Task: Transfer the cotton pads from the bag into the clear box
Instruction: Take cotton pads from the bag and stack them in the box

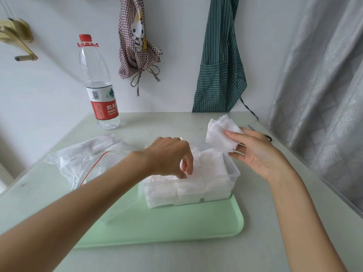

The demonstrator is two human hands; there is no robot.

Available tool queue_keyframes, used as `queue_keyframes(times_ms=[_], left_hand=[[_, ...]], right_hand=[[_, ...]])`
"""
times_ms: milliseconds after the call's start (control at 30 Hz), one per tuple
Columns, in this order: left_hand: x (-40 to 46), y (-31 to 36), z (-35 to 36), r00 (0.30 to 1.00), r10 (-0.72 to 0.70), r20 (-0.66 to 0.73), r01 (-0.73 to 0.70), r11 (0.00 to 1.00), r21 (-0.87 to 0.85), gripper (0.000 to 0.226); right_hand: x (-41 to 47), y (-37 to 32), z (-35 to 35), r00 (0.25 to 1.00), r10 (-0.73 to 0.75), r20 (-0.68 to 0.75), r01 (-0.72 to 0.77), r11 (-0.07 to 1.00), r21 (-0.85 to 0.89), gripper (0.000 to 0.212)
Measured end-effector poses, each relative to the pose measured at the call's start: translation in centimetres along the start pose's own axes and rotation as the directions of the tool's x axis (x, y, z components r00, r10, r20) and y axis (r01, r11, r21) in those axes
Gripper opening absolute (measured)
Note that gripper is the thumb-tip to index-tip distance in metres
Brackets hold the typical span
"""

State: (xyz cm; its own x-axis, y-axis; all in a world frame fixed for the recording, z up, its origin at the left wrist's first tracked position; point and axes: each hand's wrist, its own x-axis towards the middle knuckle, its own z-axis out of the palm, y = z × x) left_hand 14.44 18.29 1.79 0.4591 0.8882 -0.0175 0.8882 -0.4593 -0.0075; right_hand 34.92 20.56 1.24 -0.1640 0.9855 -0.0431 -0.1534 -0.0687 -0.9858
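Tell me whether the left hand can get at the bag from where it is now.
Probably yes. The left hand hovers over the clear box, holding nothing, and the bag lies just to its left on the table with nothing between them. The right hand holds a stack of cotton pads.

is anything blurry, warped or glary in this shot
Head view: wide-angle bend curves the table edge and stretches both forearms; soft even light, faint shadows; the left hand's fingers over the clear box look slightly smeared; mild sheen on the bag.

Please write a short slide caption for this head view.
Right hand holds cotton pads; left hand reaches into clear box.
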Motion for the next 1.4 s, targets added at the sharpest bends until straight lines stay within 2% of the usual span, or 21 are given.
queue_keyframes(times_ms=[100,133,167,200,233,267,300,333,400,467,567,667,733,767,800,867,933,1033,1233,1333,1400], left_hand=[[0.1,-0.1,0.9,0.998,0.019,0.066,-0.022,0.999,0.049,0.013],[0.0,-0.2,0.8,0.999,0.003,0.053,-0.002,1.000,-0.012,0.012],[-0.1,-0.2,0.5,0.999,-0.036,-0.005,0.035,0.986,-0.166,0.012],[-0.2,-0.1,0.0,0.991,-0.114,-0.075,0.073,0.908,-0.413,0.017],[-0.2,0.2,-0.4,0.972,-0.213,-0.099,0.091,0.728,-0.679,0.028],[-0.2,0.5,-0.8,0.959,-0.281,-0.047,0.105,0.503,-0.858,0.037],[-0.2,0.9,-0.9,0.953,-0.301,0.024,0.126,0.325,-0.937,0.043],[-0.2,1.3,-0.9,0.952,-0.297,0.071,0.137,0.208,-0.968,0.045],[0.0,2.0,-0.3,0.956,-0.287,0.067,0.090,0.067,-0.994,0.038],[0.0,2.2,0.0,0.949,-0.314,0.028,0.020,-0.027,-0.999,0.029],[0.0,2.0,-0.1,0.943,-0.327,0.054,0.002,-0.158,-0.987,0.023],[0.1,1.7,-0.4,0.938,-0.325,0.122,0.020,-0.300,-0.954,0.019],[0.0,1.4,-0.3,0.930,-0.340,0.137,0.031,-0.298,-0.954,0.017],[-0.1,1.2,-0.2,0.930,-0.342,0.135,0.040,-0.273,-0.961,0.016],[-0.3,1.0,-0.1,0.932,-0.338,0.130,0.047,-0.243,-0.969,0.015],[-0.6,0.6,0.0,0.939,-0.325,0.114,0.054,-0.189,-0.981,0.013],[-0.8,0.4,0.0,0.943,-0.314,0.108,0.061,-0.156,-0.986,0.014],[-0.9,0.8,0.0,0.947,-0.301,0.113,0.061,-0.178,-0.982,0.020],[-1.0,1.6,-0.6,0.954,-0.255,0.158,0.042,-0.408,-0.912,0.028],[-0.7,1.7,-0.3,0.938,-0.322,0.127,0.036,-0.274,-0.961,0.019],[-0.7,1.5,0.0,0.907,-0.410,0.094,0.015,-0.192,-0.981,0.017]], right_hand=[[-0.1,0.1,0.1,1.000,-0.013,0.012,0.013,1.000,-0.008,0.010],[-0.1,0.1,0.1,1.000,-0.023,0.010,0.023,1.000,-0.005,0.010],[-0.1,0.1,0.2,0.999,-0.040,0.002,0.040,0.999,-0.001,0.012],[0.0,0.2,0.4,0.998,-0.065,-0.017,0.065,0.998,0.005,0.014],[0.0,0.2,0.7,0.995,-0.095,-0.041,0.096,0.995,0.014,0.017],[0.0,0.3,1.1,0.990,-0.128,-0.066,0.130,0.991,0.021,0.019],[0.0,0.5,1.7,0.984,-0.156,-0.087,0.159,0.987,0.029,0.019],[0.0,0.7,2.3,0.977,-0.181,-0.111,0.186,0.982,0.031,0.019],[-0.1,1.3,3.7,0.954,-0.240,-0.180,0.240,0.971,-0.018,0.014],[0.1,1.9,4.5,0.892,-0.368,-0.265,0.314,0.923,-0.224,0.006],[0.3,2.4,4.3,0.749,-0.600,-0.282,0.376,0.735,-0.565,0.010],[0.2,2.3,4.2,0.643,-0.730,-0.232,0.443,0.601,-0.665,0.013],[0.1,1.9,4.2,0.644,-0.712,-0.278,0.490,0.664,-0.565,0.008],[0.0,1.4,4.1,0.683,-0.654,-0.325,0.499,0.743,-0.446,0.007],[-0.1,0.8,3.7,0.747,-0.569,-0.345,0.486,0.820,-0.302,0.006],[-0.5,-0.2,2.9,0.881,-0.412,-0.234,0.395,0.911,-0.117,0.012],[-1.0,-0.6,2.6,0.933,-0.351,-0.085,0.339,0.932,-0.132,0.022],[-1.2,-0.2,3.6,0.925,-0.379,-0.030,0.366,0.908,-0.204,0.020],[-0.5,0.9,4.4,0.865,-0.496,-0.075,0.429,0.809,-0.402,0.020],[-0.4,1.2,4.6,0.826,-0.558,-0.077,0.423,0.704,-0.570,0.020],[-0.1,1.3,4.6,0.874,-0.480,-0.069,0.359,0.736,-0.574,0.033]])
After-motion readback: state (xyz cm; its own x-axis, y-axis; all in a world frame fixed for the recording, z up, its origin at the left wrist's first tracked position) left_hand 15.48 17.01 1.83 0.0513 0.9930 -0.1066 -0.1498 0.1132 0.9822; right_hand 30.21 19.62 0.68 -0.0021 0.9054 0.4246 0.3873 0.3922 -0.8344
